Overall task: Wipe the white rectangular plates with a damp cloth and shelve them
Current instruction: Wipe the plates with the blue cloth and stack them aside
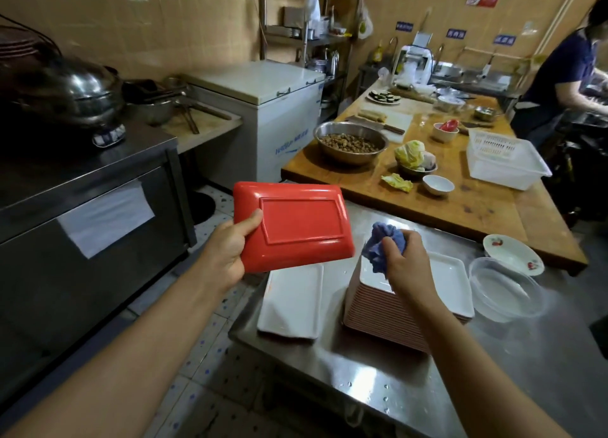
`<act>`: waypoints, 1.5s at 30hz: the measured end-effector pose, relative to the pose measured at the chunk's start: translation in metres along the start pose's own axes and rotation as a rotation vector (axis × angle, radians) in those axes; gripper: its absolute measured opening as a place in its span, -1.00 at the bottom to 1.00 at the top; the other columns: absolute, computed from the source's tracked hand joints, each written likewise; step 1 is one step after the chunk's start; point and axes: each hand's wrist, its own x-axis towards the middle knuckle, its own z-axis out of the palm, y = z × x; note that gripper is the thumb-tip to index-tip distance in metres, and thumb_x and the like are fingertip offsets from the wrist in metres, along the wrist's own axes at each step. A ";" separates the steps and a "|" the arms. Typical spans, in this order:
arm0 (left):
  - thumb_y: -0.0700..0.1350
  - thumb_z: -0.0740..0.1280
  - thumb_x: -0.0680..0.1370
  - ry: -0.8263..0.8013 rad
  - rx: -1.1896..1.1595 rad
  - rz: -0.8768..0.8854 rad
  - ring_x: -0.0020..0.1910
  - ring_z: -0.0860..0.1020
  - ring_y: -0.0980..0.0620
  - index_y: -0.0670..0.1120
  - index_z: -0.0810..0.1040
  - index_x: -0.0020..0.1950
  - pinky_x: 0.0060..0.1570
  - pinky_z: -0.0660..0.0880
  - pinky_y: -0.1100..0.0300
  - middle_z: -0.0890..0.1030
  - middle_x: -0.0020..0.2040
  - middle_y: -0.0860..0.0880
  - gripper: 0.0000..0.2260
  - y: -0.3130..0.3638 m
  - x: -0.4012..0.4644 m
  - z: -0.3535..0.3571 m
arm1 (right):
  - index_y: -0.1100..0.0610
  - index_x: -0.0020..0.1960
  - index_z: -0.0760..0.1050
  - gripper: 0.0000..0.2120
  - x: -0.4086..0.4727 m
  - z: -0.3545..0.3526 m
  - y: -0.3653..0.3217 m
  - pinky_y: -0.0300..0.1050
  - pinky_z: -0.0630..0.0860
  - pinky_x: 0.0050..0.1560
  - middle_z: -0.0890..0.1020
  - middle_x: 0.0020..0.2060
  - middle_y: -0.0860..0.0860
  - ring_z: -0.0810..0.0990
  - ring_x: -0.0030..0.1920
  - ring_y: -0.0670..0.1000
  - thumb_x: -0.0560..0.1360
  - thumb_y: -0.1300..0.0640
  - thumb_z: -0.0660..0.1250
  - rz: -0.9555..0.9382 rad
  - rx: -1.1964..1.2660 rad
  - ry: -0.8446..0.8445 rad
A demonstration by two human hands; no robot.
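Note:
My left hand (227,250) grips a rectangular plate (296,227) by its left edge, held in the air with its red underside facing me. My right hand (406,260) holds a bunched blue cloth (381,245) just above a tall stack of plates (388,316), white on top and red at the sides. Left of the stack a single white rectangular plate (291,301) lies on the steel table (411,381). More white plates (452,286) lie behind my right wrist.
A clear plastic tub (506,291) and a floral plate (511,255) sit to the right. Beyond lies a wooden counter (467,204) with bowls, cabbage and a white basket (503,159). A person (566,75) works at the far right. A steel cabinet (88,207) stands left.

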 end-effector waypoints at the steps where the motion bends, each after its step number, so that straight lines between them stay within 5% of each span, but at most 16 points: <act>1: -0.15 0.29 0.57 0.013 0.090 0.088 -0.21 0.63 -0.01 -0.11 0.52 0.07 -0.18 0.58 0.03 0.63 -0.10 -0.10 -0.90 -0.003 0.003 -0.004 | 0.22 0.13 0.35 -0.84 0.000 0.001 0.000 -0.26 0.39 -0.46 0.59 -0.16 0.18 0.54 -0.34 -0.01 0.58 0.18 0.19 0.047 0.050 -0.009; 5: -0.11 0.43 0.47 0.010 0.782 0.501 -0.23 0.55 -0.01 -0.14 0.59 -0.04 -0.15 0.51 0.06 0.60 -0.21 -0.09 -0.86 -0.033 0.021 -0.025 | 0.25 0.09 0.37 -0.88 -0.006 0.003 0.001 -0.35 0.30 -0.62 0.54 -0.26 0.19 0.49 -0.51 -0.09 0.57 0.23 0.21 0.128 0.153 -0.082; 8: -0.10 0.42 0.47 -0.141 1.252 0.712 -0.24 0.53 -0.07 -0.17 0.62 -0.13 -0.23 0.46 0.06 0.53 -0.25 -0.03 -0.87 -0.068 0.035 -0.037 | 0.26 0.07 0.39 -0.89 -0.011 0.004 0.010 -0.36 0.30 -0.62 0.56 -0.20 0.26 0.52 -0.43 0.01 0.57 0.26 0.20 0.108 0.135 -0.074; 10: -0.17 0.44 0.45 -0.219 1.449 0.797 -0.17 0.57 -0.10 -0.17 0.66 -0.08 -0.21 0.54 0.02 0.59 -0.17 -0.09 -0.91 -0.089 0.040 -0.041 | 0.27 0.07 0.40 -0.89 -0.014 0.004 0.014 -0.35 0.31 -0.61 0.57 -0.19 0.28 0.55 -0.42 0.01 0.57 0.26 0.20 0.109 0.123 -0.077; 15: -0.13 0.23 0.40 -0.337 1.706 0.904 -0.32 0.56 -0.08 -0.10 0.64 -0.23 -0.60 0.45 0.13 0.53 -0.30 -0.05 -0.81 -0.133 0.056 -0.051 | 0.28 0.11 0.40 -0.86 -0.018 0.004 0.019 -0.37 0.32 -0.59 0.57 -0.20 0.23 0.53 -0.49 -0.12 0.58 0.26 0.21 0.134 0.163 -0.111; 23: -0.24 0.36 0.33 -0.396 1.806 0.816 -0.34 0.54 -0.07 -0.16 0.61 -0.22 -0.58 0.19 0.27 0.51 -0.29 -0.07 -0.93 -0.171 0.052 -0.055 | 0.21 0.11 0.40 -0.87 -0.019 0.001 0.021 -0.39 0.35 -0.56 0.58 -0.13 0.19 0.58 -0.36 -0.01 0.59 0.20 0.21 0.157 0.200 -0.100; 29: -0.38 0.57 0.04 -0.404 1.907 0.673 -0.37 0.51 -0.09 -0.17 0.55 -0.27 -0.65 0.17 0.26 0.52 -0.30 -0.09 -0.64 -0.186 0.049 -0.056 | 0.19 0.08 0.43 -0.89 -0.019 -0.001 0.030 -0.36 0.35 -0.57 0.59 -0.09 0.30 0.58 -0.30 0.11 0.57 0.21 0.23 0.187 0.214 -0.068; 34: -0.33 0.60 -0.08 -0.442 1.984 0.613 -0.38 0.52 -0.05 -0.16 0.59 -0.22 -0.64 0.15 0.31 0.53 -0.31 -0.07 -0.52 -0.204 0.054 -0.061 | 0.20 0.13 0.42 -0.86 -0.021 -0.003 0.034 -0.34 0.38 -0.56 0.59 -0.11 0.25 0.58 -0.35 0.05 0.58 0.21 0.21 0.219 0.256 -0.072; 38: -0.11 0.68 -0.12 -0.494 1.979 0.523 -0.36 0.54 -0.04 -0.14 0.58 -0.21 -0.67 0.22 0.31 0.53 -0.28 -0.06 -0.45 -0.210 0.065 -0.064 | 0.19 0.14 0.41 -0.85 -0.019 -0.006 0.036 -0.35 0.36 -0.58 0.59 -0.17 0.19 0.57 -0.37 0.02 0.59 0.19 0.20 0.238 0.264 -0.060; 41: 0.04 0.65 0.12 -0.477 2.025 0.497 -0.13 0.55 -0.06 -0.14 0.57 -0.01 -0.54 0.36 0.19 0.54 -0.07 -0.08 -0.45 -0.203 0.066 -0.060 | 0.17 0.12 0.41 -0.88 -0.018 -0.008 0.036 -0.35 0.39 -0.56 0.60 -0.16 0.15 0.58 -0.34 0.03 0.59 0.18 0.20 0.245 0.264 -0.047; 43: 0.10 0.41 0.45 -0.440 2.047 0.430 0.18 0.41 -0.06 -0.11 0.41 0.28 -0.23 0.43 0.11 0.41 0.22 -0.07 -0.50 -0.204 0.070 -0.060 | 0.17 0.10 0.41 -0.89 -0.017 -0.009 0.037 -0.33 0.41 -0.54 0.60 -0.16 0.14 0.59 -0.35 0.02 0.59 0.19 0.20 0.249 0.272 -0.042; 45: 0.17 0.27 0.53 -0.458 2.065 0.373 0.25 0.32 -0.03 -0.08 0.31 0.35 -0.11 0.41 0.13 0.32 0.30 -0.03 -0.51 -0.202 0.071 -0.057 | 0.17 0.10 0.41 -0.89 -0.017 -0.011 0.038 -0.34 0.40 -0.55 0.60 -0.18 0.12 0.59 -0.39 -0.03 0.59 0.19 0.20 0.254 0.271 -0.041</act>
